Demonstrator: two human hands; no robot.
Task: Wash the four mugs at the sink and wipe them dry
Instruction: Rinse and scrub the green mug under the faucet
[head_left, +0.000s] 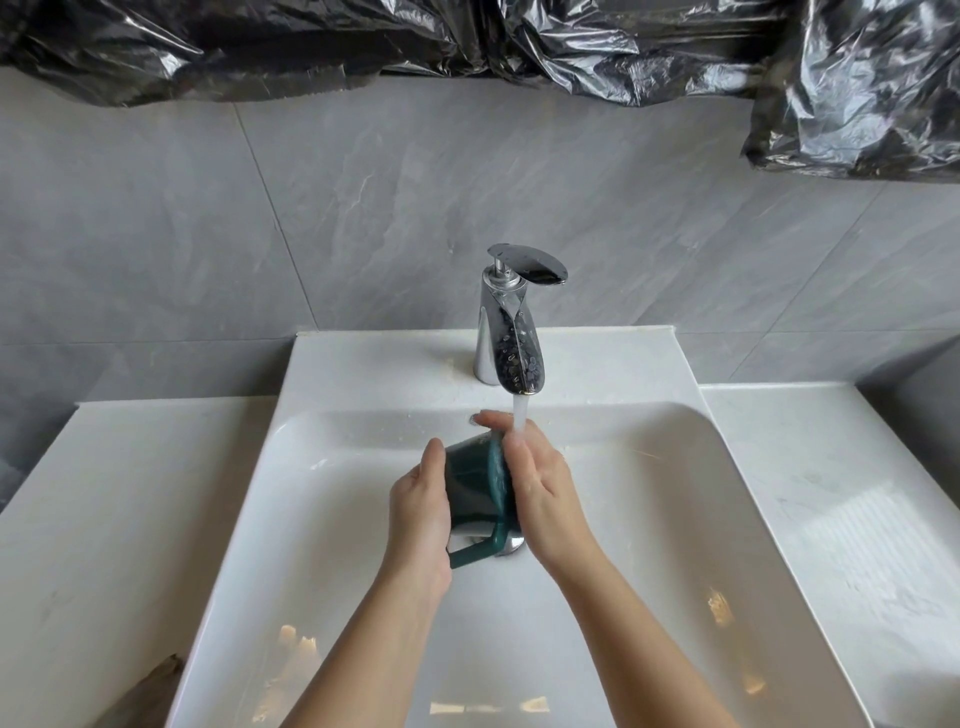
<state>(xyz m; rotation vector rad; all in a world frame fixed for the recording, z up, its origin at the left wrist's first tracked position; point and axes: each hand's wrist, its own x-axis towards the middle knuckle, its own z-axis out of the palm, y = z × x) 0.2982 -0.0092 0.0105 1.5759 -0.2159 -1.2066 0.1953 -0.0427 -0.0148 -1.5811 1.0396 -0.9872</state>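
A dark green mug (475, 486) lies on its side over the middle of the white sink (332, 519), handle pointing down toward me. My left hand (421, 512) grips its base end from the left. My right hand (540, 483) covers the mouth end from the right, fingers curled over the rim. Water (521, 413) runs from the chrome faucet (511, 325) onto my right fingers and the mug's rim. No other mug is in view.
White counter (841, 519) flanks the sink on both sides. A brownish object (150, 691) pokes in at the bottom left. Grey tiled wall stands behind, with black plastic sheeting (467, 47) hung along the top. The chrome drain (511, 545) shows under the mug.
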